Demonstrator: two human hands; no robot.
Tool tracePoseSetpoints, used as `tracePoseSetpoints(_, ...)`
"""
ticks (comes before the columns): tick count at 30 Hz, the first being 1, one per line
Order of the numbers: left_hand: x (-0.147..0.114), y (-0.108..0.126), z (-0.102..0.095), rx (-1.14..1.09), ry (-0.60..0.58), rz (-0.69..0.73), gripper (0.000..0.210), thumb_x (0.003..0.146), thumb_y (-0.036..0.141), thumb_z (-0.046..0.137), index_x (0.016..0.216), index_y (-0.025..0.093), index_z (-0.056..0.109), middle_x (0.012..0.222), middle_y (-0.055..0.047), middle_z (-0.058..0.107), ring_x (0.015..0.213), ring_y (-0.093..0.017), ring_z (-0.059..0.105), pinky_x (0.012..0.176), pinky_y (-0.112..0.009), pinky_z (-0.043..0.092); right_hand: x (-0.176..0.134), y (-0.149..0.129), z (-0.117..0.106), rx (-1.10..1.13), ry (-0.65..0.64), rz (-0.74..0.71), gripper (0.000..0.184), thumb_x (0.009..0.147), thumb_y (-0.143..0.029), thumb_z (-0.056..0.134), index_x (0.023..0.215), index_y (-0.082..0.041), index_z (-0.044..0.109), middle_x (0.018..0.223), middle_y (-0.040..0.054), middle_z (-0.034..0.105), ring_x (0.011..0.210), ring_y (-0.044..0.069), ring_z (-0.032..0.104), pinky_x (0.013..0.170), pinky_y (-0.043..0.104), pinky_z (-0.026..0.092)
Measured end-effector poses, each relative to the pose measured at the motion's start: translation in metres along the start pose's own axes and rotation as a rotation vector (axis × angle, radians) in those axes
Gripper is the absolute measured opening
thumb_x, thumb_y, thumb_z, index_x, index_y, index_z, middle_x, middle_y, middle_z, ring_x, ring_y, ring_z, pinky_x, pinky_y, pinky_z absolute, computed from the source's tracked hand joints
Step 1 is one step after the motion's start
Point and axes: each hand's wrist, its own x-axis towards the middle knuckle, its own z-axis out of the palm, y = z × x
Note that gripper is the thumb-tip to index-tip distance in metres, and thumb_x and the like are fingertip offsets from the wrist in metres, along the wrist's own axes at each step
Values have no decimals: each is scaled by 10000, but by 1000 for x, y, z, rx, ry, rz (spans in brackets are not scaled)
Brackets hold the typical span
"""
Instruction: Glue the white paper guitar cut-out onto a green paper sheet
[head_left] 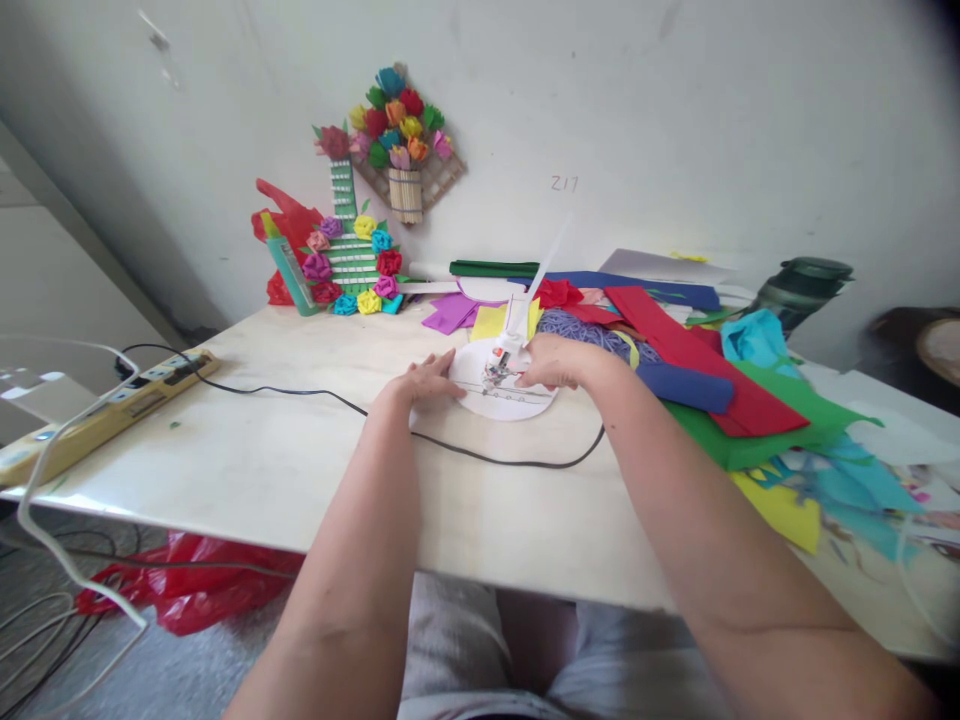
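Two hands on the job at this desk (247, 450). The right hand (553, 362) is wrapped around a white glue gun (511, 338), with a long pale glue stick (551, 255) poking out of its top end and leaning toward the back edge. The nozzle area is over a white round card (517, 408), lying flat around the middle of the desk, a bit nearer the back edge than the front (can't tell if the tip is actually touching, it's too blurry). Dark lines and a row of tiny circles run across the card. The left hand (433, 378) isn't gripping anything, fingers spread and resting at the card's left rim.

A black cord (487, 460) loops across on the front-edge side of the card, passing by both arms, and stretches back to a yellowish power strip (112, 408) at the left edge. By the back edge there's a green striped piece ringed with paper roses (352, 260), plus a tilted glue bottle (291, 270) beside it. Heaps of coloured paper cover the right side: purple shreds (566, 325), a long red strip (712, 365), a rolled blue piece (686, 386), and yellow paper (784, 512) close to the front edge.
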Motion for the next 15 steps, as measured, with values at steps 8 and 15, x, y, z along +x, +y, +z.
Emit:
tracePoseSetpoints(8,5,-5,3,-51,-16,-17,921,588,592,516,1364,336,93,1442,-27,90,1290,-323,29,1021,-474,119,6,-1,1,-13,14,38,322,651,-344,641,851,-96,594,595,57,607,486,130,540,459,226,390)
tracePoseSetpoints(15,6,-5,4,-75,10,28,889,616,535,531,1368,292,126,1429,-72,149,1296,-299,54,1021,-458,102,12,-5,-2,-55,12,31,290,639,-310,641,832,-96,612,623,67,617,546,153,558,498,241,399)
